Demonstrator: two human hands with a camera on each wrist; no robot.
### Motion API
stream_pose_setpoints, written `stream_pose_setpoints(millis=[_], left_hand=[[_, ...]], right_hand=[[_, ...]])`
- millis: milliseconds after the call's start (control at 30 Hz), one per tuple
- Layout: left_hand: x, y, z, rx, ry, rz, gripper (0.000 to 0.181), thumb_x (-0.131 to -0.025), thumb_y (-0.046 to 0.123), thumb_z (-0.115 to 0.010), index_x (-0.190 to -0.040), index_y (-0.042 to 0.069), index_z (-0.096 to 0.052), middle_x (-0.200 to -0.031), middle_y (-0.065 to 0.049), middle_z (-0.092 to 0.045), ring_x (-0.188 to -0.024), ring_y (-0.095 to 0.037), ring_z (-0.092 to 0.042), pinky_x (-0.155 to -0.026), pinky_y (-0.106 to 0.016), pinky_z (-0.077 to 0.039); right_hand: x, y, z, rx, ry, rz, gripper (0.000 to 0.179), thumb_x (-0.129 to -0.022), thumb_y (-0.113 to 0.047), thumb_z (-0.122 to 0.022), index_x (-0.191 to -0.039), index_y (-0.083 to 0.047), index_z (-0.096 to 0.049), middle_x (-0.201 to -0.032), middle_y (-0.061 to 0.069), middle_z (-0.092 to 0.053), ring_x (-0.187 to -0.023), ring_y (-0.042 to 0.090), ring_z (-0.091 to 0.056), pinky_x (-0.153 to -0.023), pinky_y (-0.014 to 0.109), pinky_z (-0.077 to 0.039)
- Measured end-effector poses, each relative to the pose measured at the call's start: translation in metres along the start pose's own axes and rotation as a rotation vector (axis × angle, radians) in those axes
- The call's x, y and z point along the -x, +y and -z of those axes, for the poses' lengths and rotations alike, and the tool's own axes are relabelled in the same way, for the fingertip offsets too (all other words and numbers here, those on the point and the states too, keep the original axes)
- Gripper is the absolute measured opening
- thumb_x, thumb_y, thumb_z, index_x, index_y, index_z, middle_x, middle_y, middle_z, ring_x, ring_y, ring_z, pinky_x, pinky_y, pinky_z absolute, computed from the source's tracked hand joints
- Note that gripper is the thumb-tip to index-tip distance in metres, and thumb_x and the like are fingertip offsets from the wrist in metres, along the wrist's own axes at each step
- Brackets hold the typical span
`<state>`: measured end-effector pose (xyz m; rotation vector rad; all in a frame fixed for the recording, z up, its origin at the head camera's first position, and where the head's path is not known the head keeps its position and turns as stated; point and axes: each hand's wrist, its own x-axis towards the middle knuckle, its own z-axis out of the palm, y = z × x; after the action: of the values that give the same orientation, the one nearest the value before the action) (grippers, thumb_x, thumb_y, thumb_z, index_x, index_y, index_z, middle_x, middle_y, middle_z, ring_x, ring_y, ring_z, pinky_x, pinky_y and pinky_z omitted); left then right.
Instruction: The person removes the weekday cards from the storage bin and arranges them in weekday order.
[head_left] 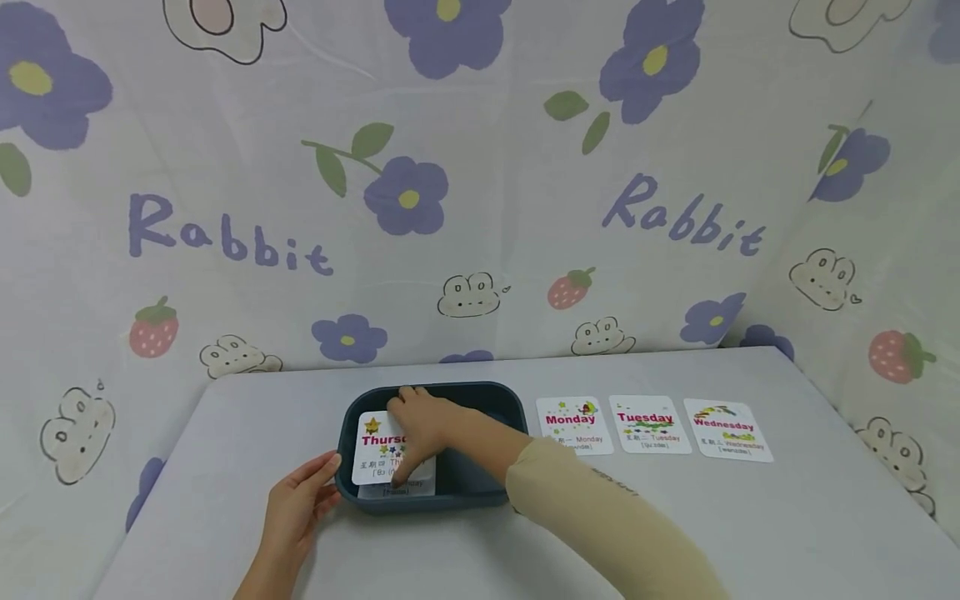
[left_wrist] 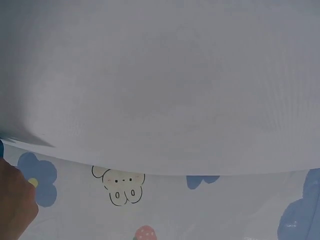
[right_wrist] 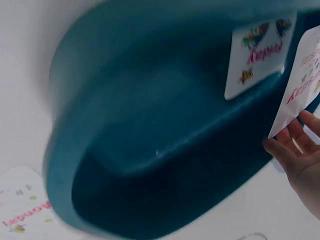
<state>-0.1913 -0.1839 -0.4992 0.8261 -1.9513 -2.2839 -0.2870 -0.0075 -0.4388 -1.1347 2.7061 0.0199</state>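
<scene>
A dark blue plastic box point(head_left: 480, 500) stands on the table, its left end held by my left hand point(head_left: 296, 504), with fingertips right at the rim. My right hand point(head_left: 423, 425) reaches over the box and holds the Thursday card point(head_left: 372, 446) by its right part, covering the end of the word. In the right wrist view, my fingers point(right_wrist: 295, 140) pinch that card's edge close to the box wall. Below it, the Friday card point(right_wrist: 262, 55) lies inside the box; the head view shows only its lower strip. My left hand point(left_wrist: 17, 202) appears at the edge of the left wrist view.
To the right of the box, a Monday card point(head_left: 573, 427), a Tuesday card point(head_left: 649, 425) and a Wednesday card point(head_left: 727, 429) lie face up in a row on the white table point(head_left: 750, 533). A patterned cloth point(head_left: 525, 208) hangs behind the table.
</scene>
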Motion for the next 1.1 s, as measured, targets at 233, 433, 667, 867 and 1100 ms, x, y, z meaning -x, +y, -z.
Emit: stream_pose_setpoints(millis=[233, 433, 667, 867, 1100], left_hand=[[-0.001, 0.002, 0.000, 0.022, -0.013, -0.006, 0.041, -0.083, 0.024, -0.070, -0.117, 0.004, -0.060, -0.078, 0.010, -0.066, -0.065, -0.009, -0.060, -0.062, -0.020, -0.053], [0.001, 0.004, 0.000, 0.038, -0.028, -0.005, 0.026, -0.084, 0.021, -0.068, -0.107, 0.009, -0.066, -0.077, 0.009, -0.067, -0.064, -0.009, -0.061, -0.061, -0.020, -0.053], [0.001, 0.003, 0.002, 0.050, -0.034, 0.005, 0.029, -0.082, 0.023, -0.070, -0.108, 0.009, -0.066, -0.075, 0.010, -0.065, -0.062, -0.008, -0.060, -0.060, -0.019, -0.053], [0.002, 0.002, 0.002, 0.057, -0.039, 0.008, 0.021, -0.083, 0.023, -0.069, -0.102, 0.013, -0.068, -0.075, 0.009, -0.065, -0.063, -0.008, -0.060, -0.061, -0.019, -0.052], [0.003, 0.002, 0.002, 0.043, -0.049, -0.002, 0.033, -0.084, 0.023, -0.068, -0.112, 0.008, -0.064, -0.076, 0.009, -0.065, -0.065, -0.008, -0.060, -0.063, -0.019, -0.053]], right_hand=[[0.010, 0.015, 0.019, -0.086, -0.001, -0.027, 0.101, -0.056, -0.064, -0.076, -0.136, -0.013, -0.041, -0.126, 0.005, -0.043, -0.101, 0.014, -0.042, -0.086, 0.031, -0.047], [0.016, 0.026, 0.025, -0.111, 0.035, -0.026, 0.101, -0.056, -0.062, -0.077, -0.137, -0.013, -0.041, -0.124, 0.005, -0.043, -0.099, 0.013, -0.043, -0.081, 0.031, -0.048], [0.031, 0.040, 0.033, -0.149, 0.076, -0.022, 0.103, -0.057, -0.061, -0.077, -0.138, -0.010, -0.039, -0.127, 0.007, -0.042, -0.102, 0.015, -0.043, -0.089, 0.032, -0.046], [0.056, 0.058, 0.044, -0.187, 0.102, -0.049, 0.101, -0.058, -0.056, -0.080, -0.137, -0.008, -0.039, -0.127, 0.008, -0.042, -0.103, 0.017, -0.042, -0.090, 0.033, -0.045], [0.095, 0.087, 0.050, -0.171, 0.109, -0.138, 0.103, -0.056, -0.059, -0.078, -0.138, -0.013, -0.038, -0.130, 0.007, -0.041, -0.103, 0.018, -0.044, -0.084, 0.033, -0.049]])
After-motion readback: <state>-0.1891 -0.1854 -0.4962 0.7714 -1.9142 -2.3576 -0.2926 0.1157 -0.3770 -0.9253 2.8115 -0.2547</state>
